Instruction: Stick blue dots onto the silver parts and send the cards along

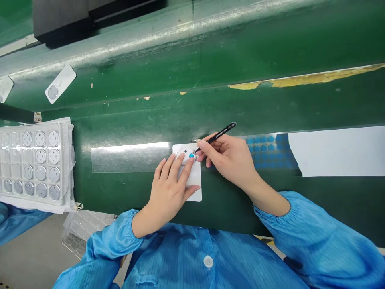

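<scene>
In front of me on the green bench lies a white card point(195, 182) with a round white disc point(181, 151) near its upper end. My left hand point(170, 184) rests on the card and disc, fingers stretched out and spread. A small blue dot point(191, 155) sits at the disc's right side, close to my left index fingertip. Black tweezers point(221, 133) are pinched in my right hand point(230, 160), their tip reaching the blue dot. Just right of that hand is a sheet of blue dots point(266, 148), partly hidden behind it.
A clear strip point(129, 158) lies left of the card, and white paper point(339, 152) covers the right side. At the left stands a clear tray point(66, 160) holding several round discs. Another card point(63, 80) with a disc lies farther back. A black box point(61, 20) is at the top left.
</scene>
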Action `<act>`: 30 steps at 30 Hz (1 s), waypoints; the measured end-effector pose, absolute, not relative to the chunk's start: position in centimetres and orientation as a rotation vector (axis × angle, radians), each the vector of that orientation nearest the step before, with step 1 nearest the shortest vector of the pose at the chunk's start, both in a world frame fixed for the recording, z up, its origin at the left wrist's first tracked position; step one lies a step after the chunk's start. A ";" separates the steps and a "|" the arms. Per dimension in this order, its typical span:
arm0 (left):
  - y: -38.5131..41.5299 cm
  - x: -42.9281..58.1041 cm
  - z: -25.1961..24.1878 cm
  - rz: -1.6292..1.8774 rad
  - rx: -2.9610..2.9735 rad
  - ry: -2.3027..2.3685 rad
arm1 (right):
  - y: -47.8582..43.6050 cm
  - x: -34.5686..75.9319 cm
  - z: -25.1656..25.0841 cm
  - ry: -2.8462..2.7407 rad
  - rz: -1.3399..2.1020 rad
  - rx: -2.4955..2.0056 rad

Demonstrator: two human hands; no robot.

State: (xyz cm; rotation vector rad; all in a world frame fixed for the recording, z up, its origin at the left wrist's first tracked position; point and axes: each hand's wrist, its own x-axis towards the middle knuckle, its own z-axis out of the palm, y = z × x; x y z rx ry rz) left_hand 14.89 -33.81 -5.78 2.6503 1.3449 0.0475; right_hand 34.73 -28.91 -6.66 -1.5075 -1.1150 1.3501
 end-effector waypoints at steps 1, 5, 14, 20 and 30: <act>-33.7 15.0 -5.4 0.011 2.660 1.349 | -28.9 34.7 -6.7 -1.105 1.353 -1.495; -33.2 15.6 -4.3 -0.135 2.686 1.360 | -28.9 34.9 -6.9 -1.038 1.363 -1.428; -32.9 16.6 -3.9 -0.411 2.776 1.336 | -28.5 35.0 -6.7 -0.953 1.372 -1.325; -33.0 16.4 -4.0 -0.400 2.805 1.327 | -28.5 34.9 -6.8 -0.949 1.372 -1.290; -33.0 16.1 -4.3 -0.320 2.811 1.386 | -28.7 35.0 -7.3 -0.963 1.383 -1.263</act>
